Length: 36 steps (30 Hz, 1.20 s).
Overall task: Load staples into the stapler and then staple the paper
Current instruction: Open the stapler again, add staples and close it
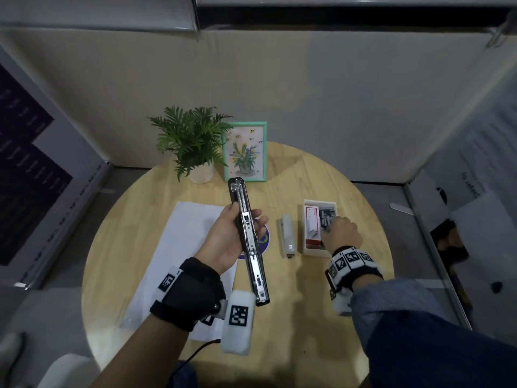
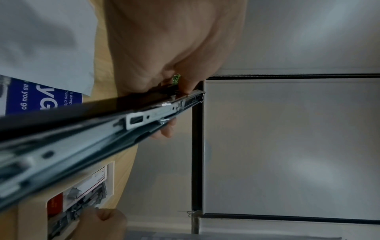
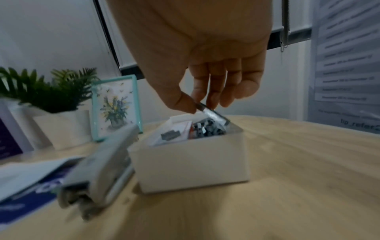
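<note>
Staple strip (image 3: 211,113) pinched in right hand (image 3: 197,53) grip above box (image 3: 191,164)

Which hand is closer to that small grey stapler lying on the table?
The right hand. It reaches into the white box just beside the grey stapler, pinching a staple strip. The left hand holds the opened black stapler above the paper, farther off.

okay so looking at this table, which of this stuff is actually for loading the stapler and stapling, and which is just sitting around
For the job:
black stapler, opened out, in the left hand
staple strip, pinched by the right hand
white box of staples
paper

Lying about:
grey stapler beside the box
plant
framed picture
</note>
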Tool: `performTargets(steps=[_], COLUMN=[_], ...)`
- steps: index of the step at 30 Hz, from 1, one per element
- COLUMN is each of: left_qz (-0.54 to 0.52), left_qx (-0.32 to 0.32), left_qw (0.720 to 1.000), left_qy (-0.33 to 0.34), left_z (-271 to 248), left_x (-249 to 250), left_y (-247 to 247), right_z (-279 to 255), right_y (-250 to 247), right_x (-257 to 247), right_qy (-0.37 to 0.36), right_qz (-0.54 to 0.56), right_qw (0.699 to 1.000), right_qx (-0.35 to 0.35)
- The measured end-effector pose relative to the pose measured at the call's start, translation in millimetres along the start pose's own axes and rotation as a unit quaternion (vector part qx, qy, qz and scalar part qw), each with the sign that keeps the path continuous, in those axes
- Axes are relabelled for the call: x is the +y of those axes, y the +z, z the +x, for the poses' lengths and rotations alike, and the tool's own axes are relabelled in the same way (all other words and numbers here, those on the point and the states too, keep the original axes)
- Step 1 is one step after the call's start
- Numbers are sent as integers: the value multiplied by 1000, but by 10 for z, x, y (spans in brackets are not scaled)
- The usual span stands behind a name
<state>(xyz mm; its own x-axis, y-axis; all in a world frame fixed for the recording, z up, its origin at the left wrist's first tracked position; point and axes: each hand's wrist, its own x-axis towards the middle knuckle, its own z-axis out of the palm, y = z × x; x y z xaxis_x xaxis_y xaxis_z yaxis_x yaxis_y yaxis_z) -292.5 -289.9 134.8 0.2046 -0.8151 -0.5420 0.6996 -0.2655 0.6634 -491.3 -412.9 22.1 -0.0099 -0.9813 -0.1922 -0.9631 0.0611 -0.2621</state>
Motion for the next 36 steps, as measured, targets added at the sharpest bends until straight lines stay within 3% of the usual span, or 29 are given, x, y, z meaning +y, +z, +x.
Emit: performTargets(steps=[3,5,8,10,12,13,21,36], left_qz=[34,80,134,152,161,163,168,183], left_qx=[-3,-4,-6,-15,-22,-27,-90,-103], left_qw=[999,996,990,987,986,986,982,976], left_qy=[17,28,44,44,40,32,21,66], left_z=[-63,-116,-216,-284,-358,-399,-591,-552], left_x=[31,53,72,69,77,86,117,22], left_y=[1,-4,-13,18,41,58,82,41], right_z=[-110,-214,-528,-779,-1009,-1082,-1263,-1344], right_y=[-204,-379,-746,-1002,-1171,-1210,-1231,-1066], right_x=[-182,-331,-628,-810,-956,-1004,-1091,-1097], right_qy=[-11,-45,-113,-179,-235,-255,-305,-338], right_qz=[140,277,517,590,620,621,569,512], right_qw=[990,958,848,785,742,735,761,790], right_qx=[29,60,-2,-64,-95,-97,-58,-7])
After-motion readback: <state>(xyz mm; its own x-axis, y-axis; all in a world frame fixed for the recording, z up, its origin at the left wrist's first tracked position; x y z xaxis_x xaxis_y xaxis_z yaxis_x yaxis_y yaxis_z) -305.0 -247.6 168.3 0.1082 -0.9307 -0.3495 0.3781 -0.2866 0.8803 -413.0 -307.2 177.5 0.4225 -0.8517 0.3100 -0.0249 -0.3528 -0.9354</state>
